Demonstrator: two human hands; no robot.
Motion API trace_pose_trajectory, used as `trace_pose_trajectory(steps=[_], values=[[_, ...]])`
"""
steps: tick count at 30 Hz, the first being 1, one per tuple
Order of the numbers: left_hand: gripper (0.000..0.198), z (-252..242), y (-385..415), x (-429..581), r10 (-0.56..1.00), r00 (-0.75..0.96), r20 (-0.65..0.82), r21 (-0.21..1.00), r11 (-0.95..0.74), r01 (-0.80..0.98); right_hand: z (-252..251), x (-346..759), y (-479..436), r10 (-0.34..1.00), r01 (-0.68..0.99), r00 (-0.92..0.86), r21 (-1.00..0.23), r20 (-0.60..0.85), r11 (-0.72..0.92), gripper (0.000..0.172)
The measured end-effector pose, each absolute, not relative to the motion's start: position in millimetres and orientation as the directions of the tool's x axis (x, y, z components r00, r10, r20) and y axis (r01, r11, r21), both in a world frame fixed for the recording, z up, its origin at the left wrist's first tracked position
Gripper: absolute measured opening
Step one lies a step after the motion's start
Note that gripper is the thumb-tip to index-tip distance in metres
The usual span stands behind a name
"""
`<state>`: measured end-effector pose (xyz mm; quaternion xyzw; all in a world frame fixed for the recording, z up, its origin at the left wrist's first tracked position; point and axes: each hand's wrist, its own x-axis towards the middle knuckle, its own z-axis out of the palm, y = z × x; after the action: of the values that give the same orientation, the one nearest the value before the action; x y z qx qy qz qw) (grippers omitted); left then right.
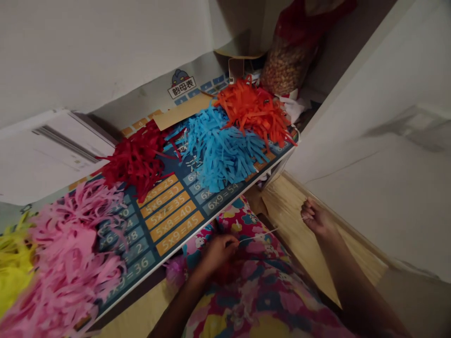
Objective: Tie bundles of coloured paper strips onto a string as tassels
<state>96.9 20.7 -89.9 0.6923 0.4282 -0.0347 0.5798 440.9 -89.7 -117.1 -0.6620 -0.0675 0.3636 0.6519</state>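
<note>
My left hand (218, 253) is closed over a dark red paper tuft (225, 274) above my lap and holds one end of a thin white string (257, 236). The string runs across towards my right hand (315, 218), whose curled fingers seem to pinch its other end. My right hand is out over a pale wooden floor (299, 220). Both hands are below the desk's near edge. Much of the tuft is hidden by my left hand.
A multiplication-table desk mat (172, 220) bears shredded paper bunches: red (136, 159), blue (220, 150), orange (253, 110), pink (70, 253) and yellow (14, 263). My floral clothing (257, 300) covers my lap. A white wall (369, 131) stands right; a bag of nuts (285, 65) stands behind.
</note>
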Motion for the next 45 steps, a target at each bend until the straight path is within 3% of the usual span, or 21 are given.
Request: trace_pose_trajectory(steps=[3, 5, 7, 8, 10, 11, 13, 15, 22, 28, 34, 40, 42, 45], values=[[0.025, -84.1, 19.8, 97.4, 0.635, 0.601, -0.485, 0.82, 0.091, 0.566, -108.8, 427.4, -84.0, 0.509, -0.252, 0.807, -0.954, -0.301, -0.165, 0.038], [0.026, -75.8, 18.7, 98.9, 0.687, 0.562, -0.461, 0.849, 0.156, 0.505, -101.4, 410.0, -83.7, 0.453, -0.053, 0.878, -0.971, -0.157, -0.234, 0.042], [0.027, -66.8, 16.9, 101.3, 0.709, 0.543, -0.451, 0.867, 0.204, 0.454, -94.9, 381.5, -86.9, 0.516, 0.101, 0.851, -0.935, -0.095, -0.339, 0.037], [0.027, -62.9, 15.6, 102.9, 0.709, 0.549, -0.443, 0.876, 0.211, 0.434, -92.7, 363.3, -88.9, 0.596, 0.094, 0.786, -0.92, -0.166, -0.38, 0.035], [0.024, -57.1, 12.1, 106.0, 0.687, 0.6, -0.41, 0.893, 0.166, 0.419, -91.5, 324.5, -91.1, 0.745, -0.221, 0.454, -0.872, -0.488, -0.436, 0.033], [0.021, -55.5, 10.1, 107.2, 0.667, 0.635, -0.389, 0.899, 0.124, 0.421, -92.4, 307.6, -90.2, 0.766, -0.439, 0.255, -0.777, -0.59, -0.452, 0.032], [0.017, -54.7, 6.3, 107.6, 0.624, 0.688, -0.37, 0.895, 0.042, 0.444, -95.6, 287.8, -83.6, 0.778, -0.698, 0.062, -0.584, -0.625, -0.414, 0.031], [0.017, -56.0, 4.1, 104.7, 0.596, 0.701, -0.392, 0.875, 0.005, 0.485, -98.5, 291.0, -73.7, 0.786, -0.784, 0.082, -0.527, -0.613, -0.328, 0.029], [0.02, -67.6, 8.9, 86.2, 0.604, 0.66, -0.447, 0.831, 0.006, 0.557, -89.2, 365.1, -60.8, 0.789, -0.807, 0.211, -0.559, -0.577, -0.192, 0.025], [0.021, -76.1, 8.5, 82.2, 0.638, 0.627, -0.448, 0.824, 0.023, 0.565, -75.7, 384.9, -57.0, 0.769, -0.751, 0.349, -0.651, -0.535, -0.113, 0.034], [0.023, -67.3, 12.9, 82.2, 0.64, 0.643, -0.421, 0.854, 0.042, 0.518, -50.1, 378.1, -54.3, 0.784, -0.533, 0.441, -0.83, -0.437, -0.164, 0.047], [0.028, -42.5, 17.5, 79.6, 0.699, 0.636, -0.328, 0.945, 0.241, 0.222, -28.0, 333.7, -49.1, 0.794, -0.248, 0.49, -0.931, -0.36, -0.269, 0.041], [0.03, -34.7, 13.3, 79.2, 0.741, 0.598, -0.305, 0.941, 0.331, 0.07, -20.8, 315.8, -46.5, 0.831, -0.201, 0.43, -0.935, -0.353, -0.293, 0.039], [0.038, -27.2, 4.8, 78.1, 0.751, 0.514, -0.415, 0.844, 0.528, -0.091, -5.8, 296.6, -43.3, 0.919, -0.164, 0.195, -0.935, -0.342, -0.313, 0.045]])
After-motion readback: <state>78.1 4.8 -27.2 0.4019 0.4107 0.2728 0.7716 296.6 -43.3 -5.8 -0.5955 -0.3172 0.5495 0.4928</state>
